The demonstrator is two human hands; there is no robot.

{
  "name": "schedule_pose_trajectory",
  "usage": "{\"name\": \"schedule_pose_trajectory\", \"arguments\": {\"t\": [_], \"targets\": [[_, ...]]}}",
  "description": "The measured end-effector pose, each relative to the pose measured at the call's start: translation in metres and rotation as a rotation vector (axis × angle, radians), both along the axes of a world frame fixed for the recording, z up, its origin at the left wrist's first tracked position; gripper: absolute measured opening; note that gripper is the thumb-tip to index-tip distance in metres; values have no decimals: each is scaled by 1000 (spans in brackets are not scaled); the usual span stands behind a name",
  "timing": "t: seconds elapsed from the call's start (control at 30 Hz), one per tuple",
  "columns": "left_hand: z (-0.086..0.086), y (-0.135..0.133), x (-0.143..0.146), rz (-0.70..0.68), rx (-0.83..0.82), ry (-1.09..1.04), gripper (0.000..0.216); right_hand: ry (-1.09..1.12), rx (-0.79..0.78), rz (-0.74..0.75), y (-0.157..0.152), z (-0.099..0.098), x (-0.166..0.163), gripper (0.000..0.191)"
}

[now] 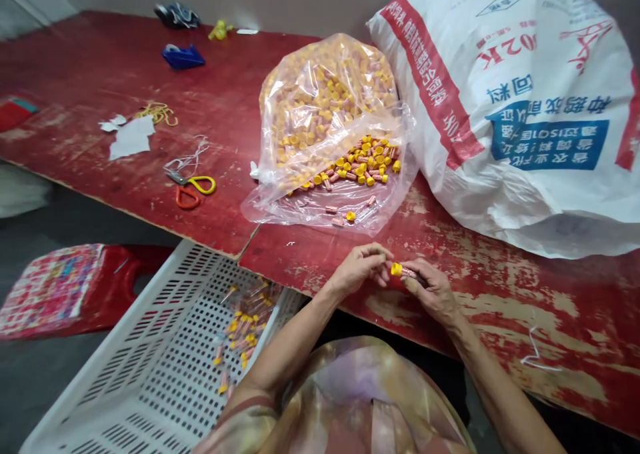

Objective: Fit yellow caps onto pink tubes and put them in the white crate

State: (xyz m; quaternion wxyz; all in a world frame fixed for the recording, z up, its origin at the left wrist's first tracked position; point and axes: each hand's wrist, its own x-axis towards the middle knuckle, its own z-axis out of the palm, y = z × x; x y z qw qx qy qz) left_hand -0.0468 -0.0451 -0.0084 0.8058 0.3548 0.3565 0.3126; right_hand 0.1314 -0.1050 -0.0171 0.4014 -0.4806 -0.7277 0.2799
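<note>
My right hand (434, 290) pinches a small pink patterned tube with a yellow cap (397, 269), its capped end toward my left hand. My left hand (363, 267) is just left of the cap, fingers curled in and thumb against the forefinger; whatever they may hold is too small to make out. Beyond both hands, an open clear plastic bag (320, 121) lies full of the same yellow-capped tubes, several of them spilling toward its mouth. Below my left forearm, a white plastic basket (165, 347) holds more capped pieces, some with thin clear stems.
A big white woven sack (530, 194) stands at the right on the worn red table (310, 261). Scissors (193, 191), white string, paper scraps (133, 137), rubber bands (159, 113) and a blue tape dispenser (183, 57) lie leftward. A red stool (113, 287) is beside the basket.
</note>
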Motion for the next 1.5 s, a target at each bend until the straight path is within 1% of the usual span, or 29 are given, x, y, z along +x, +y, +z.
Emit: {"name": "schedule_pose_trajectory", "arguments": {"t": [0.07,0.1,0.13,0.17,0.27,0.33,0.4,0.47,0.5,0.57,0.63,0.67,0.7,0.73,0.87,0.97,1.07,1.13,1.23,1.27,1.3,1.33,1.4,1.5], "targets": [[-1,3,6,140,-66,-20,46,-64,62,90,2,6,-4,19],[-2,3,11,171,-100,-24,49,-90,92,145,2,8,-8,20],[-4,3,15,154,-135,-31,53,-110,117,193,1,9,-12,21],[-6,2,20,105,-169,-42,58,-126,134,231,0,8,-16,23],[-10,-1,27,-39,-236,-66,69,-158,176,284,-2,3,-24,25],[-11,-3,27,-60,-243,-55,72,-147,174,286,-2,-2,-26,22],[-10,-4,26,-46,-230,-27,74,-81,126,280,-1,-7,-27,18],[-7,-4,24,-19,-205,-8,76,27,30,260,-1,-11,-30,14],[-4,-4,22,-1,-193,-12,78,95,-52,242,-2,-13,-32,13],[1,-2,19,49,-171,-51,79,265,-309,185,-5,-16,-37,19],[7,2,14,108,-144,-96,79,454,-601,134,-6,-17,-41,30],[9,4,12,127,-137,-117,79,523,-704,114,-5,-16,-42,35],[10,7,10,132,-138,-137,79,564,-762,101,-4,-15,-42,38],[10,10,8,124,-150,-153,78,575,-783,93,-2,-12,-42,39],[4,15,7,64,-248,-190,78,439,-776,109,6,4,-35,35],[-4,11,13,47,-267,-174,81,329,-756,124,7,10,-32,31],[-8,5,18,66,-249,-104,83,298,-696,99,3,8,-34,30],[-8,2,18,75,-239,-62,85,318,-680,88,0,3,-36,30],[-5,-2,17,59,-229,-39,88,381,-796,110,-6,0,-40,33],[-4,-3,16,51,-224,-33,88,384,-807,114,-8,0,-41,33],[-4,-4,16,43,-220,-26,88,366,-776,112,-10,1,-42,33],[-3,-5,16,36,-217,-18,88,323,-703,101,-11,2,-42,31],[-3,-6,17,29,-210,-1,86,192,-503,85,-12,4,-40,26],[-3,-5,18,69,-160,33,82,40,-303,140,-8,7,-36,17]]}}
